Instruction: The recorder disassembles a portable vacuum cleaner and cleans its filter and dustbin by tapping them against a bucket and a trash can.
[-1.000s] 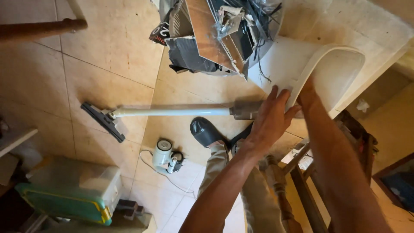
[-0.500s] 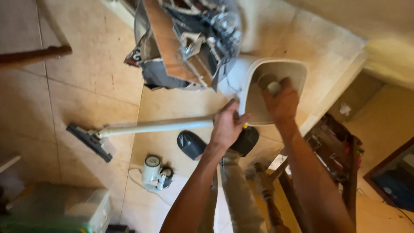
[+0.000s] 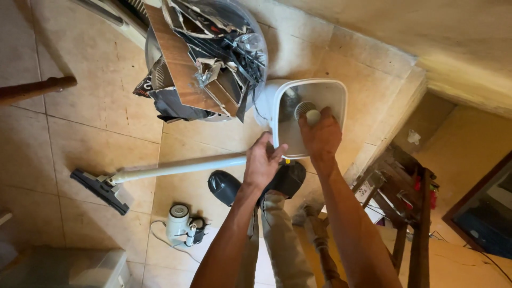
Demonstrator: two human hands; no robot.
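Fingers of my left hand (image 3: 261, 162) curl over the near rim of the white rounded-square plastic canister (image 3: 330, 93), held above the tiled floor (image 3: 96, 85). My right hand (image 3: 320, 136) pinches the small pleated filter (image 3: 307, 112) inside it.

Warm, kinda dim indoor light with a brighter patch washing over the tiled floor (image 3: 96, 80) up top, soft shadows under everything, sharp in the middle, but the wide lens bends and smears the edges.
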